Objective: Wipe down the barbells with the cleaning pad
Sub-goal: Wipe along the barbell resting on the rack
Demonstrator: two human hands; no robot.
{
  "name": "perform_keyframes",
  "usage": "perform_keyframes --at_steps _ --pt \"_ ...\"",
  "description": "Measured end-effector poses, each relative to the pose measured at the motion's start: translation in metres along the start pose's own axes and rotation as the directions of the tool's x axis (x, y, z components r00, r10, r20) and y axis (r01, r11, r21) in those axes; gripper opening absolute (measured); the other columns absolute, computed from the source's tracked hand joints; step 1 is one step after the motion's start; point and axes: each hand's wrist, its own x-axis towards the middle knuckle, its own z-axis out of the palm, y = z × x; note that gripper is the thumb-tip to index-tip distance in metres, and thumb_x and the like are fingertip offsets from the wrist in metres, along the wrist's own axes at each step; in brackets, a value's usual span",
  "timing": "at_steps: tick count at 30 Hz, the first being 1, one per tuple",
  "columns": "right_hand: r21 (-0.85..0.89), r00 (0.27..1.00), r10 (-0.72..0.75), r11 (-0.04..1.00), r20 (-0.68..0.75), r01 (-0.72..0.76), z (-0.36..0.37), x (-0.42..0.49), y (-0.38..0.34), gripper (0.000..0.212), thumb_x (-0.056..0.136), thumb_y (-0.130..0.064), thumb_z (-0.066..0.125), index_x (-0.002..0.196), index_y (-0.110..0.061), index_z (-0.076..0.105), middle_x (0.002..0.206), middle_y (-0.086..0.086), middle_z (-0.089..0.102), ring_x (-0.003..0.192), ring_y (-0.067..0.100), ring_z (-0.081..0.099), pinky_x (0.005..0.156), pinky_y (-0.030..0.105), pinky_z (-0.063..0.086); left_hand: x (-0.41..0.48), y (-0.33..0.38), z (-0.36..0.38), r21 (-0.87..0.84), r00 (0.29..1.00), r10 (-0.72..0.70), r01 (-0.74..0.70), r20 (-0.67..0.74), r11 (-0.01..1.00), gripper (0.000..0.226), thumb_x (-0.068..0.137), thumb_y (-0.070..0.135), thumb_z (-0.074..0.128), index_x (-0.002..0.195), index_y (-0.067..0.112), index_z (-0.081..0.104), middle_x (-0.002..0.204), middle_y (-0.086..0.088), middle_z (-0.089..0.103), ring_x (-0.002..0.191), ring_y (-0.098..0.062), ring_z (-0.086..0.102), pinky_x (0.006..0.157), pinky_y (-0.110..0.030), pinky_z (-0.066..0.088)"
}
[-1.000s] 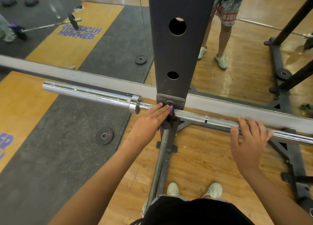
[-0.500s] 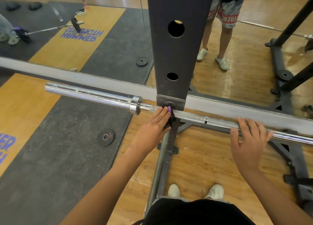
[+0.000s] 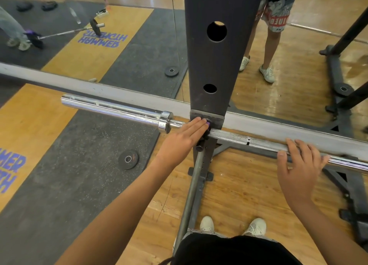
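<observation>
A steel barbell (image 3: 235,138) lies across the black rack upright (image 3: 215,51), its chrome sleeve (image 3: 111,109) sticking out to the left. My left hand (image 3: 183,139) presses a purple and black cleaning pad (image 3: 207,126) onto the shaft just right of the collar, at the foot of the upright; straight fingers cover most of the pad. My right hand (image 3: 298,165) rests on the shaft further right, fingers laid over the top of the bar and thumb in front.
A wall mirror (image 3: 298,69) runs close behind the bar above a grey ledge (image 3: 99,89). A small black weight plate (image 3: 128,159) lies on the rubber mat at left. Rack base legs (image 3: 354,195) spread over the wooden floor at right. My feet stand below the bar.
My left hand and the pad have slid a little to the left along the shaft, toward the collar. My right hand has stayed in place on the bar.
</observation>
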Motion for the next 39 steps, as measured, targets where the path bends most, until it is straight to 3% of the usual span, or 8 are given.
perform_keyframes --at_steps 4,9,17,21,23,27,33,39 --pt "-0.006 1.000 0.001 1.000 -0.011 -0.001 0.001 0.000 0.002 0.042 0.105 -0.036 0.045 0.131 -0.010 0.066 0.129 0.011 0.062 0.130 0.036 0.047 0.118 0.048 0.015 -0.013 -0.010 0.008 -0.010 0.997 0.065 -0.065 0.051 0.998 0.068 0.084 -0.013 0.070 0.146 0.008 0.053 0.154 -0.008 0.050 0.144 -0.026 0.046 0.115 -0.046 0.043" --pt "-0.007 1.000 -0.001 1.000 -0.002 0.001 0.000 0.001 0.001 0.042 0.105 -0.035 0.045 0.132 -0.010 0.065 0.130 0.011 0.062 0.130 0.036 0.047 0.118 0.046 0.014 -0.015 -0.027 -0.002 0.055 0.992 0.099 -0.104 0.083 0.993 0.077 0.081 -0.016 0.067 0.151 0.006 0.046 0.157 -0.010 0.045 0.145 -0.028 0.044 0.115 -0.046 0.044" --pt "0.002 1.000 0.018 1.000 -0.018 -0.018 0.001 0.000 -0.001 0.040 0.104 -0.033 0.047 0.130 -0.010 0.066 0.129 0.011 0.063 0.131 0.036 0.046 0.120 0.046 0.011 -0.018 -0.013 0.000 0.063 0.987 -0.156 0.158 -0.044 0.985 0.078 0.069 -0.021 0.077 0.142 -0.002 0.054 0.144 -0.020 0.057 0.134 -0.038 0.055 0.105 -0.043 0.040" --pt "0.001 0.999 0.017 1.000 -0.031 -0.017 0.004 0.001 0.001 0.039 0.104 -0.032 0.047 0.130 -0.011 0.066 0.128 0.011 0.063 0.129 0.036 0.047 0.118 0.048 0.015 -0.020 -0.005 0.005 0.041 0.995 -0.098 0.098 -0.001 0.994 0.084 0.067 -0.022 0.075 0.145 -0.001 0.051 0.148 -0.018 0.054 0.137 -0.036 0.052 0.107 -0.049 0.049" --pt "0.012 1.000 0.015 1.000 -0.017 -0.015 0.004 0.000 0.001 0.040 0.104 -0.033 0.045 0.131 -0.011 0.065 0.128 0.012 0.062 0.129 0.036 0.046 0.118 0.049 0.015 -0.023 -0.013 -0.002 0.057 0.989 -0.150 0.150 -0.011 0.987 0.082 0.070 -0.020 0.075 0.146 -0.001 0.050 0.146 -0.019 0.056 0.135 -0.036 0.054 0.107 -0.049 0.048" --pt "0.007 1.000 0.009 1.000 -0.024 -0.009 0.005 0.000 0.000 0.040 0.104 -0.033 0.045 0.130 -0.011 0.065 0.128 0.012 0.062 0.129 0.036 0.046 0.116 0.057 0.020 -0.021 -0.012 -0.009 0.069 0.954 -0.293 0.297 -0.060 0.952 0.076 0.074 -0.014 0.076 0.144 -0.002 0.052 0.145 -0.020 0.057 0.135 -0.036 0.054 0.107 -0.045 0.036" --pt "0.016 1.000 0.016 1.000 -0.011 -0.016 0.004 0.000 -0.001 0.038 0.103 -0.031 0.048 0.129 -0.011 0.066 0.127 0.010 0.062 0.130 0.035 0.047 0.118 0.060 0.017 -0.005 0.012 0.003 -0.104 0.835 -0.530 0.520 -0.149 0.848 0.071 0.085 -0.018 0.059 0.151 0.001 0.042 0.155 -0.017 0.046 0.144 -0.032 0.044 0.106 -0.047 0.049" --pt "0.021 0.999 0.032 0.999 -0.017 -0.031 0.004 -0.001 -0.002 0.039 0.103 -0.032 0.048 0.129 -0.011 0.066 0.127 0.011 0.063 0.130 0.036 0.047 0.119 0.060 0.016 -0.016 0.039 0.019 -0.249 0.780 -0.611 0.570 -0.134 0.783 0.075 0.092 -0.014 0.056 0.159 0.009 0.030 0.164 -0.008 0.034 0.151 -0.021 0.032 0.120 -0.045 0.037"
